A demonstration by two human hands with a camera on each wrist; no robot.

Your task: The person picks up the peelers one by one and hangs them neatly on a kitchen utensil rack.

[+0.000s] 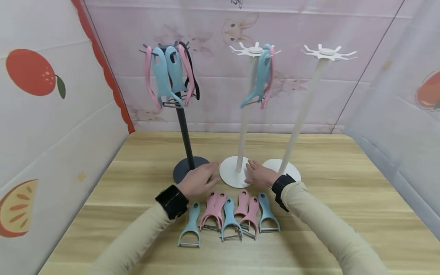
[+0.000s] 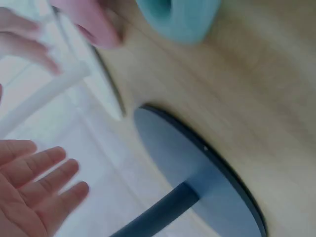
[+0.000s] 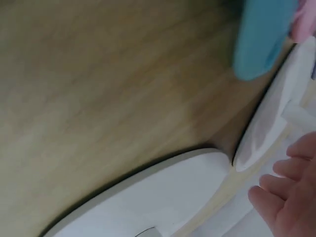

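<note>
My left hand (image 1: 199, 178) hovers with relaxed fingers between the dark stand's round base (image 2: 173, 143) and the middle white stand's base (image 1: 228, 172). Over that white base's right side is my right hand (image 1: 260, 175), its fingers extended and gripping nothing. Several Y-shaped peelers lie on the table below both hands, among them a light blue peeler (image 1: 193, 219) at left, a pink peeler (image 1: 252, 214) and a light blue peeler (image 1: 265, 210) at right. In the left wrist view the left palm (image 2: 24, 197) shows bare.
Blue, pink and black peelers hang from the dark stand (image 1: 183, 130). On the middle white stand (image 1: 243, 130) hang a blue peeler (image 1: 262, 72) and a pink peeler (image 1: 271, 76). A second white stand (image 1: 304, 110) leans in view at right. Patterned cloth walls (image 1: 213, 95) enclose the wooden table (image 1: 343, 183).
</note>
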